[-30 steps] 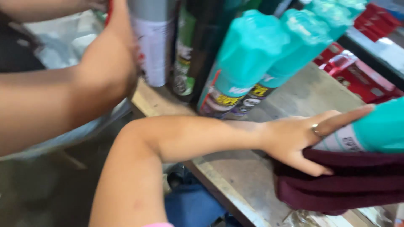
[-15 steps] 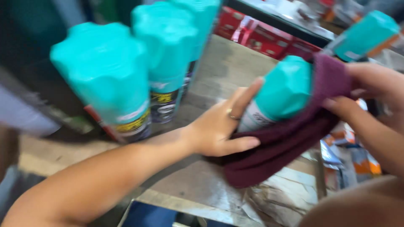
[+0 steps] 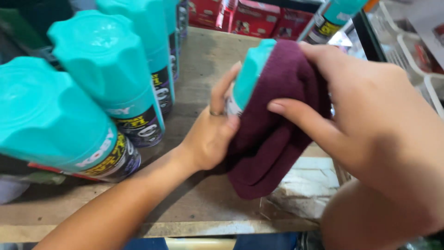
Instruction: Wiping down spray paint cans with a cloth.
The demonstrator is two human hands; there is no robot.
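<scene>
My left hand (image 3: pixel 210 134), a ring on one finger, grips a spray can with a teal cap (image 3: pixel 247 76), held tilted above a wooden shelf (image 3: pixel 194 203). A dark maroon cloth (image 3: pixel 273 134) is wrapped over the can's cap and side. My right hand (image 3: pixel 365 106) presses that cloth against the can from the right, fingers spread over it. The can's body is mostly hidden by the cloth and my fingers.
A row of teal-capped spray cans (image 3: pixel 106 65) stands on the shelf at the left. Red boxes (image 3: pixel 252 18) line the back. Another teal-capped can (image 3: pixel 330 16) is at the top right. Crumpled clear plastic (image 3: pixel 305 190) lies under the cloth.
The view has swung right and closer. My left hand has closed around the can, and my right hand has come over the cloth covering it.
</scene>
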